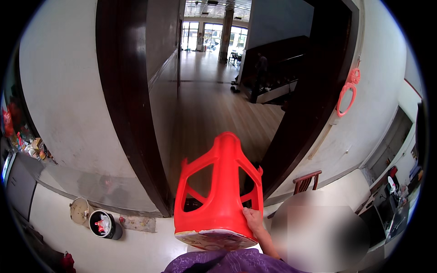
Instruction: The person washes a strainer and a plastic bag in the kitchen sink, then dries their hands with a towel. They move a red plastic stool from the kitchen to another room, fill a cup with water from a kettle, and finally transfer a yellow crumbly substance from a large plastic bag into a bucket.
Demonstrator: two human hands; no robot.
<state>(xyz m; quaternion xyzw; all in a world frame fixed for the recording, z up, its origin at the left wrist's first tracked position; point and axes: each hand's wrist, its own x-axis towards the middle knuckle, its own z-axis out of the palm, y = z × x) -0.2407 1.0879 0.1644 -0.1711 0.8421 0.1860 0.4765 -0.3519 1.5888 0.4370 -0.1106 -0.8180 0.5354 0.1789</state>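
Note:
A red plastic stool is held in front of me, tipped so that its legs point away and its pale, patterned seat edge faces my body. My right hand grips its right side near the seat, with the thumb lying over the outer face and the other fingers mostly hidden. The left hand does not show. Below the stool is a strip of my purple patterned clothing.
Ahead, a dark door frame opens onto a wood-look floor and a staircase. Left are a dark bin and a round beige container. A wooden chair stands right, beside a blurred patch.

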